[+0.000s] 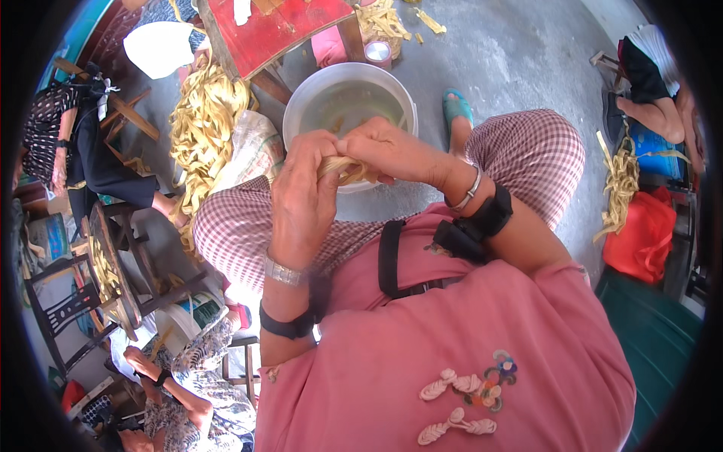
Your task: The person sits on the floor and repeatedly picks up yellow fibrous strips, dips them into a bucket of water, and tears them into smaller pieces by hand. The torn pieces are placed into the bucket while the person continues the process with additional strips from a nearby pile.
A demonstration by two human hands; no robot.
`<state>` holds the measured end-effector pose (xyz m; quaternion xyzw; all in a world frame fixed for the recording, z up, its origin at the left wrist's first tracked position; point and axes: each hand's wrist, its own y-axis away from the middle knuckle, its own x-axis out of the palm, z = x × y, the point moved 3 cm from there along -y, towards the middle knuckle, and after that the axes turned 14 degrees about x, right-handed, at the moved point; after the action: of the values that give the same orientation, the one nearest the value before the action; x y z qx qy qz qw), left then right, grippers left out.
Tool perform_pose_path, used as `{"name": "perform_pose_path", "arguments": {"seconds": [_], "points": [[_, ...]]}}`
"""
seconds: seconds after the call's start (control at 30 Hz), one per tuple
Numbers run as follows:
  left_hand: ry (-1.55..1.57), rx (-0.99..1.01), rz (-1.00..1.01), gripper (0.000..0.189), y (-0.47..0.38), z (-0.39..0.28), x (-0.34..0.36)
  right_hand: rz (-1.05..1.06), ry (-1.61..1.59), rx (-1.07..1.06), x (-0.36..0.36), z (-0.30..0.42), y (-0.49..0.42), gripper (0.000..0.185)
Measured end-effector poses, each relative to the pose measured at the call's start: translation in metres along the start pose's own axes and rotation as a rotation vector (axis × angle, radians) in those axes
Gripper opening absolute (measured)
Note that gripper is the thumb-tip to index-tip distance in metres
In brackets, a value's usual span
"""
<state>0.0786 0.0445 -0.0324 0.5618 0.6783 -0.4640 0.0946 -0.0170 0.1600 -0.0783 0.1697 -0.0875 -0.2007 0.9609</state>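
Note:
Both of my hands are together over the near side of a white plastic tub (412, 101) that has water and a few small bits in it. My left hand (302, 186) grips a small bundle of pale yellow strips (342, 166), its thumb on the near side. On the same bundle my right hand (390, 150) is closed, with its fingertips meeting those of the left. The bundle looks folded or looped. My fingers partly hide it, so how the strips are joined cannot be made out.
Left of the tub lies a large heap of yellow strips (206, 118) beside a woven plastic sack (254, 141). A red-topped table (277, 28) stands beyond. People sit at left, lower left and right. More strips (621, 181) hang near a red bag (641, 237).

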Motion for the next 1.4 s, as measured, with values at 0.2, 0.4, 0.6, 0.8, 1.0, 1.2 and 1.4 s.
{"name": "perform_pose_path", "arguments": {"seconds": [0.2,0.4,0.6,0.8,1.0,1.2,1.4], "points": [[0.542,-0.377,-0.102,0.018,0.011,0.014,0.005,-0.179,0.191,-0.248,0.004,0.009,0.013,0.038],[1.219,-0.496,-0.306,0.033,0.009,0.006,0.004,-0.230,0.185,-0.423,0.006,0.019,0.018,0.034],[0.763,-0.330,-0.154,0.040,0.007,-0.001,0.006,-0.069,-0.110,-0.187,0.005,0.009,0.018,0.037],[0.421,-0.168,-0.084,0.036,-0.002,-0.010,0.013,-0.027,-0.273,-0.091,0.008,0.000,0.015,0.037],[0.589,-0.399,-0.160,0.036,0.001,-0.005,0.022,-0.206,-0.076,-0.174,0.012,0.012,0.024,0.038],[1.235,-0.562,-0.172,0.046,-0.002,-0.013,0.025,-0.337,-0.075,-0.149,-0.001,0.004,0.028,0.042],[1.575,-0.587,-0.322,0.045,0.004,0.001,0.018,-0.392,-0.072,-0.200,-0.012,-0.006,0.035,0.036]]}}
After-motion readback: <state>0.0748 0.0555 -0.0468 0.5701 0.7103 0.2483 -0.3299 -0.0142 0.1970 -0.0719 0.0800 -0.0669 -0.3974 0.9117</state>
